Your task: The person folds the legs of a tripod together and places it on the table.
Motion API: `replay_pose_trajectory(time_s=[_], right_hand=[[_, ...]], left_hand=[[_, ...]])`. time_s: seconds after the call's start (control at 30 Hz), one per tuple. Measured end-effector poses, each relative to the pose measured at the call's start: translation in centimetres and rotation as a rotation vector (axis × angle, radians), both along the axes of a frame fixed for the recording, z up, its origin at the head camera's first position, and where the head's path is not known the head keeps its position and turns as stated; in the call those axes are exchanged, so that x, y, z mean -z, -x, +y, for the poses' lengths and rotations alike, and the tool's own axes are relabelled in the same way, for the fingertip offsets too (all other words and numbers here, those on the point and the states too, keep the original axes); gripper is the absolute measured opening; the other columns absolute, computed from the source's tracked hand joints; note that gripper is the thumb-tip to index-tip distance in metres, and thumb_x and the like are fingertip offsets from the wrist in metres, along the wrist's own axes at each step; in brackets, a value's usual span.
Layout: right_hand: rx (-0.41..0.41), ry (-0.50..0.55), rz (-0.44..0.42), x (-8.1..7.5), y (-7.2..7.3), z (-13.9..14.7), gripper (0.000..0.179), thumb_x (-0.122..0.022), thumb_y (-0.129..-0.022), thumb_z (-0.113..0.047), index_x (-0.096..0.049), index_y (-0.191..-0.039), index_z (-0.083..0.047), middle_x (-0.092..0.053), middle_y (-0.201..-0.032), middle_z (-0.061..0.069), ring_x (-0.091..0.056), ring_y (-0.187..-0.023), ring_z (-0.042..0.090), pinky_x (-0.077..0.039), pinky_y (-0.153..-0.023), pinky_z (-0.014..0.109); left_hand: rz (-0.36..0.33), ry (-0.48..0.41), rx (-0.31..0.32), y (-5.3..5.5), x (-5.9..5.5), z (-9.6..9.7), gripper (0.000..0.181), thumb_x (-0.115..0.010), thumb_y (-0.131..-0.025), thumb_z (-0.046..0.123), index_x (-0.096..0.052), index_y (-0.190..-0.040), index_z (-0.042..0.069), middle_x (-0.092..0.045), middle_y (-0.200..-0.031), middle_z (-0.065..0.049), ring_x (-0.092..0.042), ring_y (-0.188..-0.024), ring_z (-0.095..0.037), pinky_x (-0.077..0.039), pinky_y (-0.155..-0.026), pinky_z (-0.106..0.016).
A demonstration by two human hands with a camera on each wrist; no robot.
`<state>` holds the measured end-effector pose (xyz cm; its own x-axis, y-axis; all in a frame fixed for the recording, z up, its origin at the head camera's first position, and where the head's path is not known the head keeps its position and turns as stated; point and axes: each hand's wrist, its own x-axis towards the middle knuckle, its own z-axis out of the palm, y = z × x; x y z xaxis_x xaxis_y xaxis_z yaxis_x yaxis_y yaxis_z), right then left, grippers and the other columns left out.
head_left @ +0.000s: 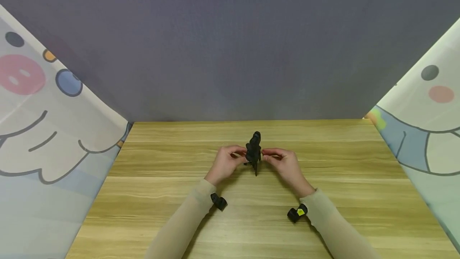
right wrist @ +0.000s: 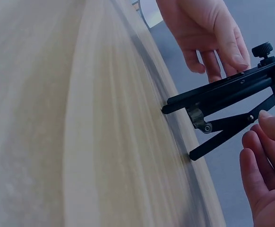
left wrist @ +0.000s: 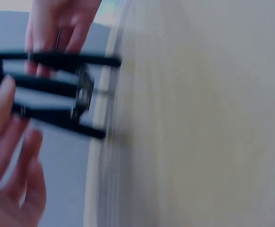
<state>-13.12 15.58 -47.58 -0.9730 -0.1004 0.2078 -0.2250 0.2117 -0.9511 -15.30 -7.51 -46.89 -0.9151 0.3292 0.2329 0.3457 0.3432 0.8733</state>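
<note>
- Closest to the camera, a pale left sleeve [head_left: 179,223] and a pale right sleeve [head_left: 338,225] reach in from the bottom edge, over a wood-grain table [head_left: 140,195].
- At far left stands a white panel [head_left: 54,127] with a cartoon print: a pink snout, dark outlines and a blue disc.
- Beside the left cuff is a small black device [head_left: 218,202].
- The left hand [head_left: 228,161] holds one side of the black tripod, thumb and forefinger pinched narrowly on a leg, the lower fingers curled.
- Between the hands, near the middle of the table's far half, is the black tripod [head_left: 253,149], upright, legs downward and partly spread; the right wrist view shows a knob [right wrist: 262,49] on it. Whether its feet touch the wood, I cannot tell.
- Behind it rises a plain grey panel [head_left: 230,47].
- The right hand [head_left: 285,163] pinches a leg on the tripod's other side, its grip equally narrow.
- Beside the right cuff is another black device [head_left: 294,214], with a yellow patch.
- At far right stands a second printed panel [head_left: 417,107].
</note>
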Motion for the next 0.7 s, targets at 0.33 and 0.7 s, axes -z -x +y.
replay_pose_trajectory(time_s=[0.33,0.7], right_hand=[[0.000,-0.040,0.007,-3.6,-1.2,-0.8,0.020,-0.070,-0.090,0.006,-0.071,-0.110,0.011,-0.071,-0.108,0.023,-0.069,-0.100,0.037,-0.054,-0.080,0.020],[0.009,-0.004,-0.018,-3.0,-1.0,-0.5,0.021,-0.069,-0.089,0.009,-0.070,-0.109,0.013,-0.069,-0.109,0.025,-0.067,-0.102,0.041,-0.054,-0.080,0.020]], left_hand=[[0.030,0.018,-0.238,-3.3,-0.6,2.3,0.049,-0.089,-0.076,0.036,-0.074,-0.114,0.008,-0.071,-0.106,-0.003,-0.068,-0.093,-0.022,-0.057,-0.073,-0.028],[0.165,0.072,-0.272,-3.6,-0.7,3.3,0.042,-0.089,-0.076,0.031,-0.076,-0.107,0.006,-0.072,-0.095,-0.006,-0.069,-0.082,-0.023,-0.051,-0.059,-0.024]])
